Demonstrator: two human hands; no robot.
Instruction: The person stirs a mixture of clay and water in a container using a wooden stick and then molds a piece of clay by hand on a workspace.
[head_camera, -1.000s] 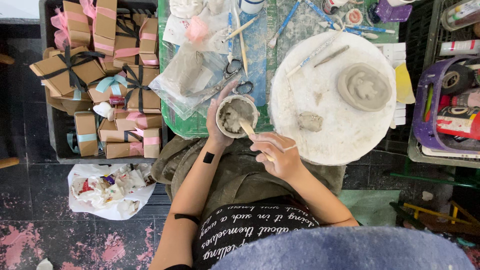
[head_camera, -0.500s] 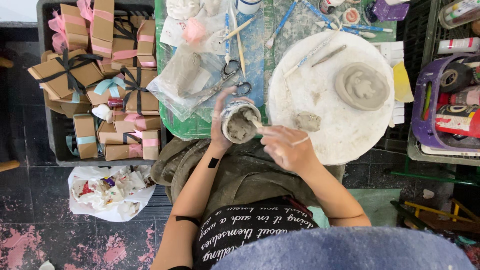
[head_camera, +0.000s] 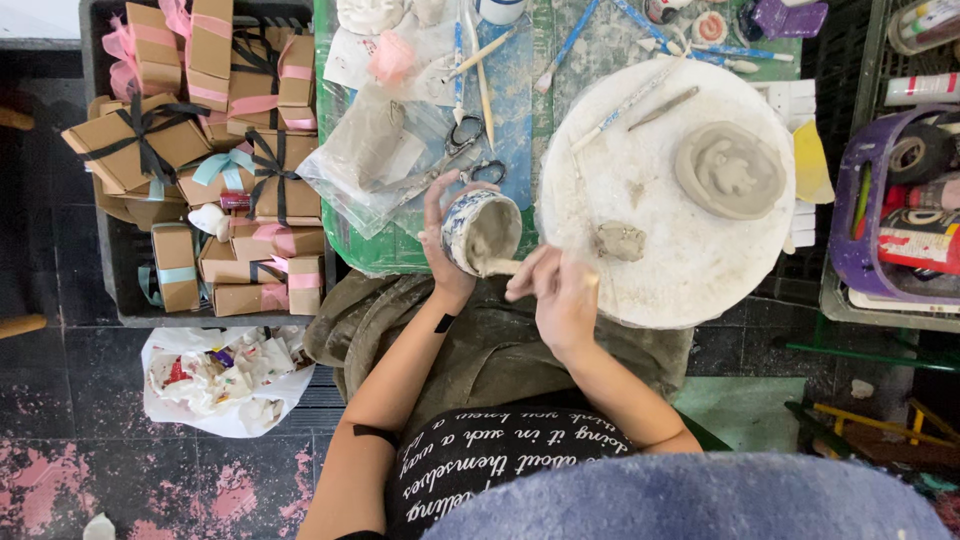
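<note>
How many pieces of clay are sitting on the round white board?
2: a large flat round piece toward the far right of the round white board, and a small lump near its front edge. Smaller bits may go unseen.

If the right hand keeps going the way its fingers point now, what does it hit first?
The right hand points left and slightly up, at the small cup held by the left hand. Its fingertips sit almost at the rim, so it likely meets the cup first.

Dark tiled floor (head_camera: 60, 400) with pink stains beneath a green table (head_camera: 350, 250)
</note>
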